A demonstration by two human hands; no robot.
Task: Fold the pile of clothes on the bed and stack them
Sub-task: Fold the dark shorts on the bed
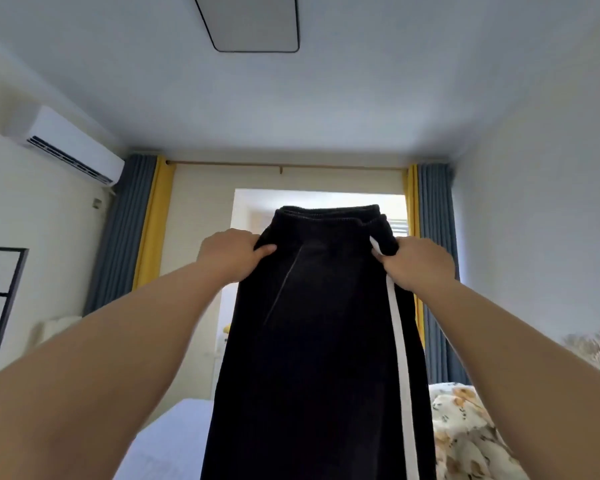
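Observation:
A pair of black trousers [319, 341] with a white side stripe hangs upright in front of me, waistband at the top. My left hand [231, 258] grips the left side just under the waistband. My right hand [421, 263] grips the right side at the top of the white stripe. The legs drop out of view at the bottom edge. The pile of clothes is not in view.
The bed [174, 441] with a pale blue sheet lies below. A floral quilt [465, 434] sits on its right side. Blue and yellow curtains [430, 271] frame a bright opening ahead. A black rack [4, 299] stands at the left wall.

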